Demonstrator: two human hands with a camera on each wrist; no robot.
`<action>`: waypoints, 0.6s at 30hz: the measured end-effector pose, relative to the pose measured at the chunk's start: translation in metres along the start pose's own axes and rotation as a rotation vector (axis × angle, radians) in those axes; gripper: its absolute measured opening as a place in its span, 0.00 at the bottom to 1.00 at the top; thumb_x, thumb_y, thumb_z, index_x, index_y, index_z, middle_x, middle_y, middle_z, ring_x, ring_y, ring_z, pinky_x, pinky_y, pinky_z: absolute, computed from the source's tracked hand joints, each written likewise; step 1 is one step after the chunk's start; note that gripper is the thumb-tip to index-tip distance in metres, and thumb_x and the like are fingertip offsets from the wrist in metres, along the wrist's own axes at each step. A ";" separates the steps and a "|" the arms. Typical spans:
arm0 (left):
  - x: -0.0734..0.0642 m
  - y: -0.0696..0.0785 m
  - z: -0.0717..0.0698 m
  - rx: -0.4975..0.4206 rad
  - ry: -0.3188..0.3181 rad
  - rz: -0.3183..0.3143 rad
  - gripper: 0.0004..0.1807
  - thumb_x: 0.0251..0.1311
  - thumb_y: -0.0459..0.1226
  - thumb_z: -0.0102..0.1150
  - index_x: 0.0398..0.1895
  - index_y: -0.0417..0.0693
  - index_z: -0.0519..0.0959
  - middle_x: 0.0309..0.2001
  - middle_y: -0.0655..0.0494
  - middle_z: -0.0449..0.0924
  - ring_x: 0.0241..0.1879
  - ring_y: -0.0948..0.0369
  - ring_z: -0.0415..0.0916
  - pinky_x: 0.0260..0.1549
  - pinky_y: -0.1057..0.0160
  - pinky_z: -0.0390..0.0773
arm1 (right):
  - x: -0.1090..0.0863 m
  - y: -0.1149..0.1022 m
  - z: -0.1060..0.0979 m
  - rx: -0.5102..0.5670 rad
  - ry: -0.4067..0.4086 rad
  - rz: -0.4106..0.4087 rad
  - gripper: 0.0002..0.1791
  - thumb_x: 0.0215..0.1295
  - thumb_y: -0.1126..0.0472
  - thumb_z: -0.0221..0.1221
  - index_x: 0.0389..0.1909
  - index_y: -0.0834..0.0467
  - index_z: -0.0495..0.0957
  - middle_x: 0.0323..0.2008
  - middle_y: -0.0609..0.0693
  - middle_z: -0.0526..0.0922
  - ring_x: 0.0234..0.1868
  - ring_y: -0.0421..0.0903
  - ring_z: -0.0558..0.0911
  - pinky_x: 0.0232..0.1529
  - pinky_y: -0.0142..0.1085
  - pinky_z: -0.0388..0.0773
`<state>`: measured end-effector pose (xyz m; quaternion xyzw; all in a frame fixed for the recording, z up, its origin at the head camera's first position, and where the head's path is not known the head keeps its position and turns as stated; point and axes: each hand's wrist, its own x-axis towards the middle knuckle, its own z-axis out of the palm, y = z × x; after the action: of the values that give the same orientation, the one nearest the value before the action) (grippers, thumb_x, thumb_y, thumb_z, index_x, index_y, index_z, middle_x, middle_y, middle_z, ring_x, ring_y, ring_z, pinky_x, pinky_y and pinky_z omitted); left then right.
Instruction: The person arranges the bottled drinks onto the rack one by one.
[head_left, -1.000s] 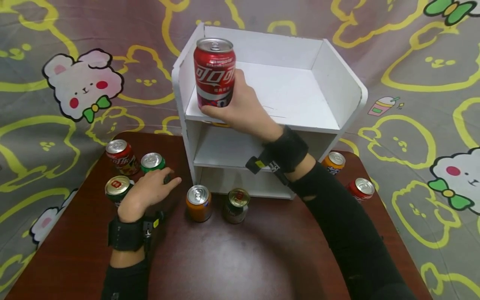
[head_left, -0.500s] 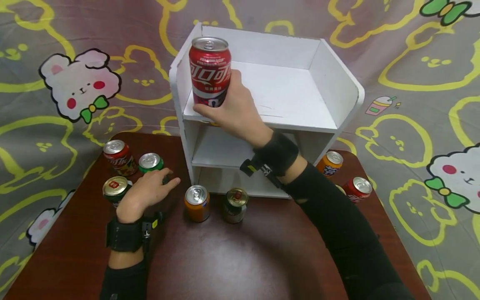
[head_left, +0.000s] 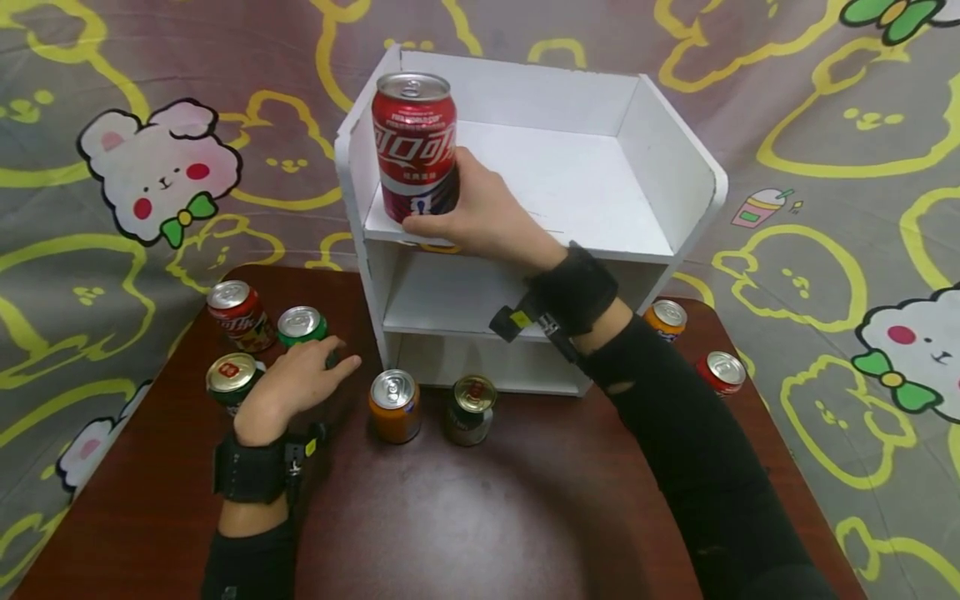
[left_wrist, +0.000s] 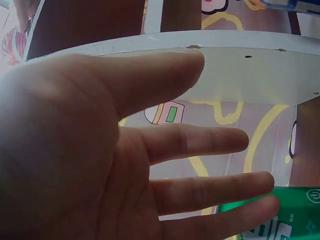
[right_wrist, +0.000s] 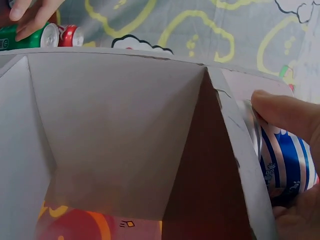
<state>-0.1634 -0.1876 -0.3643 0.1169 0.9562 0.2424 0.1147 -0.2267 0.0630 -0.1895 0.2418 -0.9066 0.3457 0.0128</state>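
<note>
You've got your R hand [head_left: 491, 207] curled round the smooth, shiny red can [head_left: 414, 137], upright at the L end of the chip-edged white shelf [head_left: 562, 175], top tier; your L hand [head_left: 296, 379] is loosely spread, gripping nothing, nr the green can [head_left: 302, 323]. Glossy brown table [head_left: 465, 525] below.

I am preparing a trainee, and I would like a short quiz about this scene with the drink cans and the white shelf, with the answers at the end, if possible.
1. Which hand holds the red Coca-Cola can at the white shelf unit?
2. True or false: the left hand has straight fingers near the green can.
3. Fill in: in front of the shelf unit, the gold-topped can stands next to a can coloured ____.

Key:
1. The right hand.
2. True.
3. Orange; it is the orange can with a silver top.
</note>
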 end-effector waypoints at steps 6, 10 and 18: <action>0.000 0.001 0.000 0.001 0.003 -0.003 0.33 0.69 0.51 0.44 0.64 0.32 0.63 0.59 0.29 0.66 0.55 0.35 0.66 0.47 0.37 0.68 | 0.001 -0.003 0.005 -0.042 0.045 0.025 0.44 0.53 0.46 0.68 0.65 0.58 0.57 0.60 0.50 0.71 0.57 0.40 0.72 0.54 0.29 0.68; 0.001 0.001 0.000 0.001 0.002 -0.001 0.34 0.69 0.52 0.44 0.64 0.32 0.63 0.59 0.29 0.66 0.55 0.35 0.66 0.47 0.37 0.68 | 0.000 -0.005 0.008 -0.053 0.074 0.013 0.45 0.53 0.46 0.68 0.65 0.59 0.57 0.59 0.51 0.71 0.56 0.41 0.73 0.53 0.29 0.69; 0.001 -0.001 0.002 0.006 0.005 0.007 0.34 0.69 0.52 0.44 0.64 0.31 0.63 0.59 0.29 0.66 0.55 0.34 0.66 0.47 0.37 0.68 | 0.001 -0.010 0.014 -0.096 0.098 0.016 0.43 0.53 0.45 0.67 0.64 0.60 0.59 0.58 0.52 0.73 0.54 0.42 0.74 0.52 0.30 0.70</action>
<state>-0.1643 -0.1870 -0.3664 0.1199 0.9568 0.2405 0.1111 -0.2212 0.0472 -0.1937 0.2164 -0.9222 0.3135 0.0661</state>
